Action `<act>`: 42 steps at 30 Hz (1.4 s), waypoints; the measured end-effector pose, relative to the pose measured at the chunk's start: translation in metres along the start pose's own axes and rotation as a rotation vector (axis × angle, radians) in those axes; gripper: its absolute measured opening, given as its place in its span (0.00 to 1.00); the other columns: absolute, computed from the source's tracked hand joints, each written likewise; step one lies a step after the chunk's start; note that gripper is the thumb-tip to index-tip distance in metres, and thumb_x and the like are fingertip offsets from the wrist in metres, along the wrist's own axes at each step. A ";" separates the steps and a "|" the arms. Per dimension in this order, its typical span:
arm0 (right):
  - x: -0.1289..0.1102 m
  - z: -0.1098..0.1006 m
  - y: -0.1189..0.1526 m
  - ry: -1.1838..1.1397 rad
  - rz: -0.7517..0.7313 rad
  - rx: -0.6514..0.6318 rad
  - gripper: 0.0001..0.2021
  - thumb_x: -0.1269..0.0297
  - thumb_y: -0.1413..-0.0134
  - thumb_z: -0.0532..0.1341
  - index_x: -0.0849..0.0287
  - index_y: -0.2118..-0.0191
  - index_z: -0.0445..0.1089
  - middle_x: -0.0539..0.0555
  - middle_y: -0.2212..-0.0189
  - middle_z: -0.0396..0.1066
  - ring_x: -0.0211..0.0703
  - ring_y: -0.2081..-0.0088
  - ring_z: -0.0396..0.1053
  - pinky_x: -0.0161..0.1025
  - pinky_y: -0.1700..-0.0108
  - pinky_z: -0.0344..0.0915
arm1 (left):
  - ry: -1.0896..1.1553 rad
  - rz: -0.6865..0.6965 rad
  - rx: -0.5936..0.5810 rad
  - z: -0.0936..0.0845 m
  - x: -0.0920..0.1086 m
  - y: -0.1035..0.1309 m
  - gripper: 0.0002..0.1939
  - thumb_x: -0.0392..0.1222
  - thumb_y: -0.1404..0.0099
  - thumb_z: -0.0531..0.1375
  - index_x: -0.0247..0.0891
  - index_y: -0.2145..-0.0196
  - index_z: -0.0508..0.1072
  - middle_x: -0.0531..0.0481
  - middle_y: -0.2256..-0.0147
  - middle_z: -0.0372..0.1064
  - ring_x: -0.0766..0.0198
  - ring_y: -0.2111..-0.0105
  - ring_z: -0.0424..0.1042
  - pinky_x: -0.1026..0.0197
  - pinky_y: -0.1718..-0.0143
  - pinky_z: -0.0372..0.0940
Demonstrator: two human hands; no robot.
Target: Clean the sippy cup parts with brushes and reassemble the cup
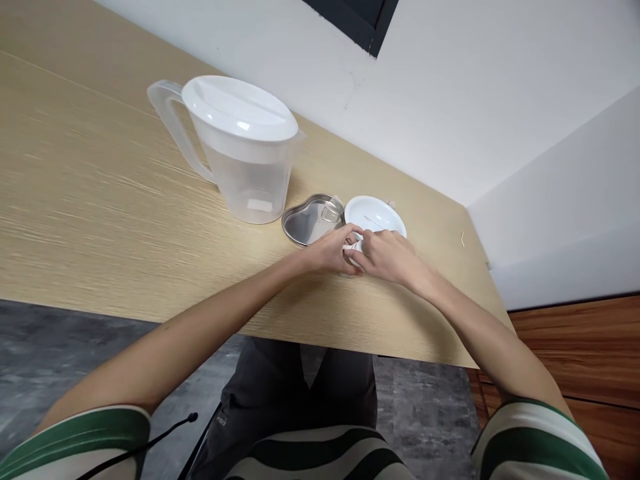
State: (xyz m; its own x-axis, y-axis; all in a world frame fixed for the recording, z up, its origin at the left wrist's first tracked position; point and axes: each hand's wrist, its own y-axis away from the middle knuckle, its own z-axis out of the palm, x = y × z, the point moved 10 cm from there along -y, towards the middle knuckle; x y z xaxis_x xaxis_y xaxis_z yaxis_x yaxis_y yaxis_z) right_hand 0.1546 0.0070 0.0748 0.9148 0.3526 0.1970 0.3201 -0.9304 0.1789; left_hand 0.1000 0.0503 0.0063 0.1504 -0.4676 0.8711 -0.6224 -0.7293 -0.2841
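Note:
Close together over the front part of the table, my left hand and my right hand both have their fingers closed around a small white object. It looks rounded, but the fingers hide most of it and its kind does not show. Just behind the left hand lies a shiny metal kidney-shaped tray with a small clear item at its right end. A shallow white bowl stands behind the right hand, and a thin dark stick or needle lies in it.
A clear plastic pitcher with a white lid and a handle on its left stands at the back left. A thin white bent strip lies near the table's right edge. A white wall borders the back.

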 end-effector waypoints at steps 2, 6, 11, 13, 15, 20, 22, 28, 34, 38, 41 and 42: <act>0.004 0.002 -0.003 0.009 0.074 0.019 0.27 0.49 0.28 0.49 0.67 0.52 0.76 0.69 0.63 0.79 0.60 0.61 0.77 0.45 0.62 0.63 | 0.024 -0.015 -0.022 0.003 -0.001 0.000 0.40 0.45 0.54 0.74 0.40 0.45 0.66 0.57 0.68 0.68 0.63 0.69 0.71 0.62 0.65 0.64; 0.016 0.000 -0.004 -0.066 0.145 -0.001 0.28 0.42 0.32 0.53 0.64 0.58 0.78 0.67 0.65 0.79 0.58 0.62 0.76 0.43 0.65 0.60 | 0.023 -0.040 -0.008 0.002 -0.004 0.000 0.44 0.49 0.56 0.76 0.40 0.44 0.64 0.54 0.64 0.70 0.60 0.64 0.74 0.60 0.61 0.66; 0.017 -0.004 0.005 -0.197 -0.039 -0.065 0.27 0.45 0.37 0.63 0.53 0.38 0.68 0.59 0.54 0.78 0.53 0.59 0.75 0.40 0.65 0.58 | 0.066 0.036 -0.027 0.002 0.002 0.000 0.42 0.52 0.55 0.76 0.40 0.47 0.65 0.50 0.60 0.72 0.55 0.59 0.75 0.58 0.60 0.68; 0.012 -0.004 0.007 -0.205 -0.128 -0.072 0.27 0.49 0.36 0.64 0.48 0.35 0.66 0.59 0.48 0.76 0.53 0.56 0.74 0.40 0.63 0.58 | 0.102 0.054 -0.019 0.001 0.002 0.000 0.40 0.49 0.55 0.76 0.40 0.48 0.66 0.49 0.59 0.72 0.55 0.58 0.74 0.58 0.61 0.68; 0.008 -0.004 0.006 -0.222 -0.185 -0.071 0.24 0.52 0.36 0.64 0.50 0.37 0.68 0.58 0.49 0.76 0.53 0.55 0.74 0.40 0.61 0.58 | 0.111 0.055 -0.014 0.001 0.001 -0.001 0.39 0.48 0.55 0.76 0.40 0.49 0.66 0.48 0.57 0.72 0.56 0.59 0.74 0.60 0.63 0.68; 0.008 -0.002 -0.001 -0.217 -0.125 -0.036 0.22 0.53 0.38 0.64 0.59 0.43 0.70 0.56 0.66 0.77 0.50 0.63 0.72 0.40 0.64 0.57 | 0.076 0.041 -0.011 0.004 -0.004 -0.003 0.40 0.52 0.57 0.77 0.40 0.50 0.65 0.51 0.60 0.68 0.63 0.68 0.70 0.62 0.70 0.63; 0.015 0.001 -0.002 -0.212 -0.020 -0.012 0.22 0.49 0.38 0.63 0.61 0.48 0.72 0.56 0.69 0.76 0.49 0.67 0.71 0.40 0.67 0.55 | 0.083 0.017 -0.003 0.005 -0.007 -0.003 0.42 0.51 0.59 0.78 0.41 0.49 0.65 0.53 0.61 0.67 0.66 0.71 0.68 0.63 0.71 0.62; 0.027 0.011 0.000 -0.265 0.151 0.071 0.26 0.40 0.41 0.62 0.61 0.54 0.73 0.57 0.72 0.74 0.49 0.69 0.70 0.40 0.69 0.56 | 0.070 -0.026 0.020 0.005 -0.009 -0.001 0.43 0.47 0.59 0.78 0.43 0.48 0.64 0.55 0.61 0.68 0.68 0.72 0.69 0.63 0.68 0.64; 0.042 0.017 0.006 -0.635 0.090 0.152 0.28 0.39 0.44 0.66 0.57 0.47 0.72 0.50 0.71 0.74 0.44 0.69 0.70 0.39 0.67 0.61 | 0.014 -0.073 0.055 -0.007 -0.009 0.000 0.48 0.56 0.62 0.80 0.42 0.47 0.66 0.50 0.59 0.71 0.59 0.64 0.74 0.59 0.62 0.67; 0.075 0.024 0.016 -0.963 0.100 0.395 0.30 0.37 0.37 0.59 0.59 0.45 0.69 0.48 0.73 0.71 0.42 0.68 0.70 0.40 0.61 0.66 | 0.092 -0.140 0.052 -0.012 -0.006 0.002 0.52 0.56 0.64 0.80 0.40 0.44 0.65 0.50 0.61 0.76 0.59 0.65 0.76 0.58 0.62 0.69; 0.095 0.043 0.015 -1.126 0.156 0.504 0.30 0.33 0.38 0.56 0.58 0.51 0.69 0.46 0.76 0.68 0.42 0.70 0.69 0.41 0.62 0.67 | 0.177 -0.193 0.062 -0.012 -0.004 0.003 0.51 0.56 0.63 0.80 0.39 0.45 0.66 0.50 0.63 0.77 0.60 0.68 0.75 0.58 0.63 0.68; 0.100 0.050 0.014 -1.166 0.179 0.527 0.30 0.32 0.39 0.56 0.57 0.53 0.69 0.46 0.76 0.67 0.42 0.71 0.69 0.41 0.63 0.66 | 0.205 -0.202 0.068 -0.011 -0.004 0.004 0.50 0.56 0.63 0.80 0.39 0.46 0.66 0.50 0.64 0.77 0.60 0.69 0.75 0.59 0.64 0.68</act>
State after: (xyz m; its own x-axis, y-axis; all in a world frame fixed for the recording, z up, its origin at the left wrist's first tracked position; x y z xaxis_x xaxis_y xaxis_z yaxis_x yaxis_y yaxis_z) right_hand 0.2628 0.0243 0.0485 0.5429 0.1724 -0.8219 -0.0145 -0.9766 -0.2144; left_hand 0.0886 0.0547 0.0066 0.1034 -0.2042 0.9735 -0.5414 -0.8326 -0.1172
